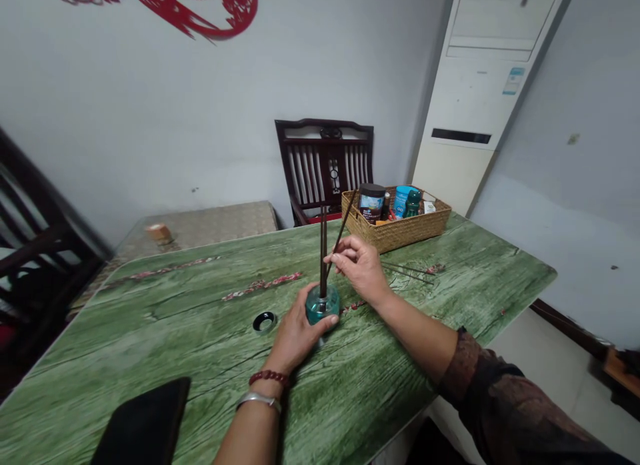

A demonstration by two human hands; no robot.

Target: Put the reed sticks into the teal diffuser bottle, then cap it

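A small glass diffuser bottle with blue-green liquid stands on the green wood-patterned table. My left hand is wrapped around its side, the thumb across the front. Dark reed sticks rise upright from the bottle's neck. My right hand pinches another dark reed stick, which leans to the right with its lower end at or near the bottle's mouth; whether it is inside I cannot tell. A round black cap lies left of the bottle. More thin sticks lie on the table beyond my right forearm.
A wicker basket filled with jars and bottles sits at the table's back right. Near the front left lies a dark flat object. Behind the table stand a dark wooden chair and a white floor-standing unit.
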